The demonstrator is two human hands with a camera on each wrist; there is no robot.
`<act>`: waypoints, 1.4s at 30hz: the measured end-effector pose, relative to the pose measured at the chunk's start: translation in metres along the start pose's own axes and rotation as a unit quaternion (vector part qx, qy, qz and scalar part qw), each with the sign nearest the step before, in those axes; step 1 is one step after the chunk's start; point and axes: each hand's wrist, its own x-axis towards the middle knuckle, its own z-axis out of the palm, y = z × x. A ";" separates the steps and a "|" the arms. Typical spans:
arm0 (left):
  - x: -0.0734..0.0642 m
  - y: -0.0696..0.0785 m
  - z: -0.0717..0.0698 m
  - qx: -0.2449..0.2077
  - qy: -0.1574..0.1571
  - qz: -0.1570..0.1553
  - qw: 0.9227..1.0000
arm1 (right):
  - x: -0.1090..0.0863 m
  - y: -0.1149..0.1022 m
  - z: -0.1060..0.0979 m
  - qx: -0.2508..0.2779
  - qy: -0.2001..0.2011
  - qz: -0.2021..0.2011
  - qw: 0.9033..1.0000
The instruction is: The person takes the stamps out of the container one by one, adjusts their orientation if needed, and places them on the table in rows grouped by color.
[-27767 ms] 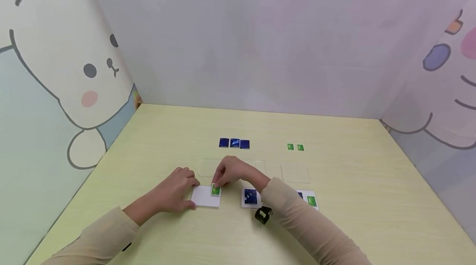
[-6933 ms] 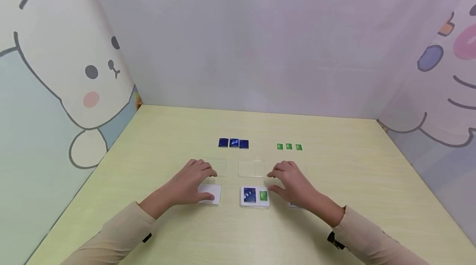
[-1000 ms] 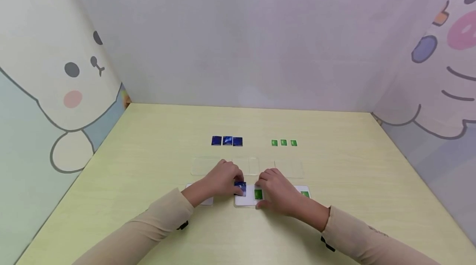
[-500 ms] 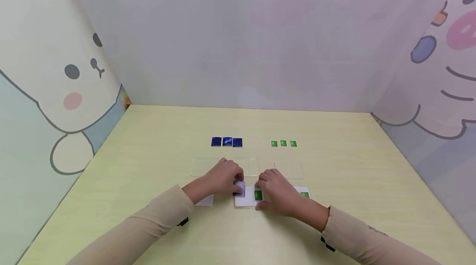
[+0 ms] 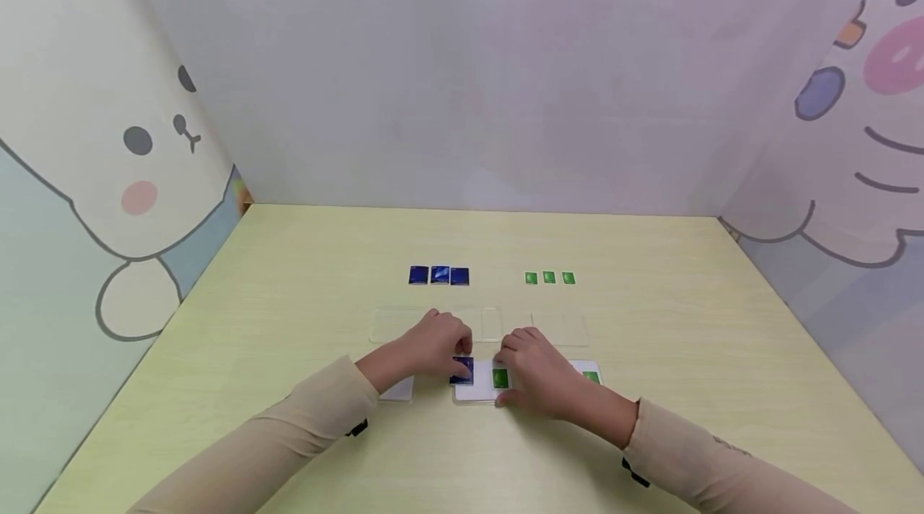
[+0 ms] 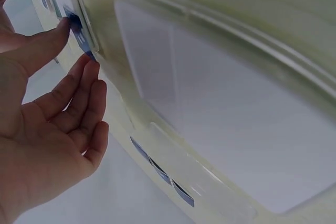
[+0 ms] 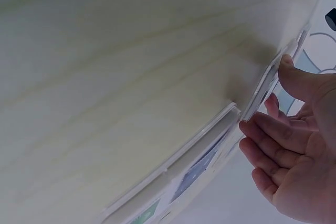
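Note:
My left hand [image 5: 433, 344] pinches a small dark-blue square card [image 5: 462, 370] between thumb and fingers, over the left edge of the middle white card [image 5: 472, 394] in its clear holder. That blue card [image 6: 79, 34] shows between thumb and fingertips in the left wrist view. On the same white card lies a small green card [image 5: 500, 378]. My right hand [image 5: 537, 374] holds the right end of the middle holder [image 7: 261, 87], thumb and fingers on opposite edges. To the left, a bare white card [image 6: 220, 108] sits in another clear holder, partly behind my left arm.
A third holder, right of my right hand, bears a green card [image 5: 591, 377] and a blue card [image 7: 197, 171]. Behind are several clear lids [image 5: 559, 329], three blue cards [image 5: 439, 275] and three green cards [image 5: 549, 277] in rows on the table [image 5: 325, 257].
Long ago my right hand held a green card at the left holder; three green cards now lie behind. The blue card, flat on the middle white card earlier, is pinched and shifted slightly left.

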 end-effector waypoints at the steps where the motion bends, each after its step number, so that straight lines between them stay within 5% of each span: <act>1: 0.000 0.000 0.000 -0.001 -0.004 -0.002 1.000 | 0.000 0.000 0.000 0.000 0.000 0.001 1.000; 21: -0.003 0.005 -0.001 -0.016 -0.016 -0.017 1.000 | -0.001 -0.001 0.000 -0.003 0.006 -0.001 1.000; 31: -0.003 0.003 -0.003 -0.054 -0.020 -0.013 0.998 | -0.001 -0.003 0.000 -0.005 0.004 0.012 1.000; 42: 0.002 -0.004 -0.008 -0.120 -0.058 -0.030 0.991 | -0.001 -0.003 0.000 -0.004 0.004 0.010 1.000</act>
